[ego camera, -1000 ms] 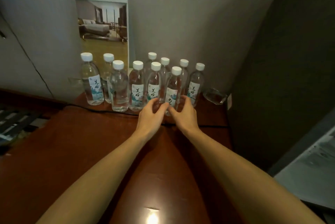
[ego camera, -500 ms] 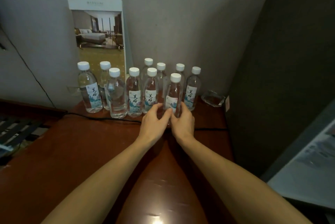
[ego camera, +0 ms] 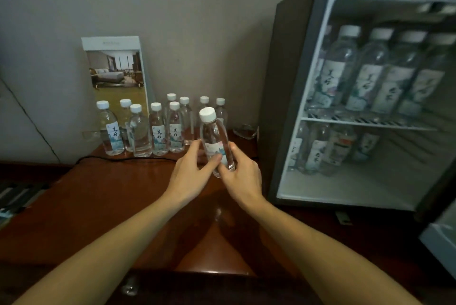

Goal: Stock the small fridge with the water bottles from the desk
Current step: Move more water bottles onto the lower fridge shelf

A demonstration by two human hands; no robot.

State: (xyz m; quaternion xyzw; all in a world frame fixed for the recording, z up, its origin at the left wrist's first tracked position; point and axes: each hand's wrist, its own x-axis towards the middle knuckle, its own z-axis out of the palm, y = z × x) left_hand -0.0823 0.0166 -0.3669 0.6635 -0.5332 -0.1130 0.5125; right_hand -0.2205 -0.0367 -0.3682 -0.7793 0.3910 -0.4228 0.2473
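Wall (ego camera: 197, 21): plain and grey-beige, it ran behind everything.
Surface (ego camera: 98, 201): glossy reddish-brown wood that carried the fridge and the loose bottles.
Fridge (ego camera: 291, 82): a small dark cabinet stood on the right end of the surface. It was open and showed a pale interior.
Fridge door (ego camera: 441, 243): swung out, with only its pale inner edge showing at the lower right.
Wire shelf (ego camera: 370, 121): it split the interior into an upper and a lower level.
Upper bottles (ego camera: 365, 70): a packed upright row with white caps stood on the wire shelf.
Lower bottles (ego camera: 328, 151): a few stood on the fridge floor, toward its left side.
Card (ego camera: 116, 70): a tall printed picture of a hotel room leaned against the wall behind the desk bottles.
Desk bottles (ego camera: 158, 132): nine white-capped bottles stood upright in a loose cluster near the wall, left of the fridge.
Left hand (ego camera: 190, 176): its thumb lay across the held bottle's label and its fingers were on the bottle's left side, gripping it.
Right hand (ego camera: 243, 176): its fingers curled round the right side and base of the same bottle.
Held bottle (ego camera: 213, 137): it was off the surface and in both hands, in front of the desk bottles and just left of the fridge. Its cap tipped slightly left.
Cable (ego camera: 118, 158): a thin dark line lay along the surface in front of the desk bottles.
Glass dish (ego camera: 244, 130): it sat by the wall, beside the fridge.
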